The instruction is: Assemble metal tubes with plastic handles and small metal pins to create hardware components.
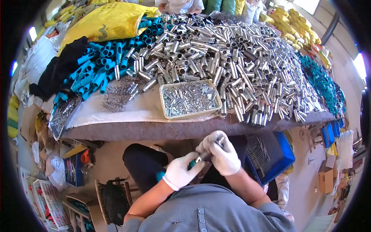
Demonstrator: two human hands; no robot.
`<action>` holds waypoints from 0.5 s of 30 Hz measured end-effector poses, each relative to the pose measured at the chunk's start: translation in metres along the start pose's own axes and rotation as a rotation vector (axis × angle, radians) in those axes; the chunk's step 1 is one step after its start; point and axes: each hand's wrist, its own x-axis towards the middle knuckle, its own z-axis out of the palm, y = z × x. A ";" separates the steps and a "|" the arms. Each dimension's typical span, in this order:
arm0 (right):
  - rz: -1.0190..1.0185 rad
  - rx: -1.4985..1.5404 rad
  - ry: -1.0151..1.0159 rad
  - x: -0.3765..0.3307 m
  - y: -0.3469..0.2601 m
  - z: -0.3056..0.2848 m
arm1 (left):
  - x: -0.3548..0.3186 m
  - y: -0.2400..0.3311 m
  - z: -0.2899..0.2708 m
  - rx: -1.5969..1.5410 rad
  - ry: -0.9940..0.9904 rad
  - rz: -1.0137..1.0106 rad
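Both my hands wear white gloves and meet over my lap below the table edge. My left hand [181,170] grips a teal plastic tube [192,164] with a metal sleeve at its end. My right hand [221,153] is closed around a short silver metal tube [219,142], held against the end of the teal piece. On the table above stands a cream tray [165,107] of small metal pins, in front of a big heap of silver metal tubes [232,62]. Teal plastic tubes [104,65] are piled at the left.
A blue crate [284,152] with thin metal parts sits by my right knee. Wire springs [118,96] lie on the white cloth. A yellow sack [112,21] and black cloth [58,69] lie at the far left. Another person sits across the table [179,5]. White baskets [44,197] stand on the floor at left.
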 end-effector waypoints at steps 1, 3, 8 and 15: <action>-0.002 -0.086 0.256 -0.007 0.000 0.019 | 0.001 0.003 0.004 0.570 0.250 0.236; -0.107 0.010 0.150 -0.010 0.010 0.015 | -0.003 0.007 -0.004 0.551 0.173 0.155; 0.067 -0.003 -0.581 0.001 -0.019 -0.021 | -0.012 0.007 -0.028 -0.838 -0.505 -0.370; -0.145 -0.327 -0.173 0.011 -0.024 0.010 | -0.014 0.004 -0.037 -0.530 -0.331 -0.287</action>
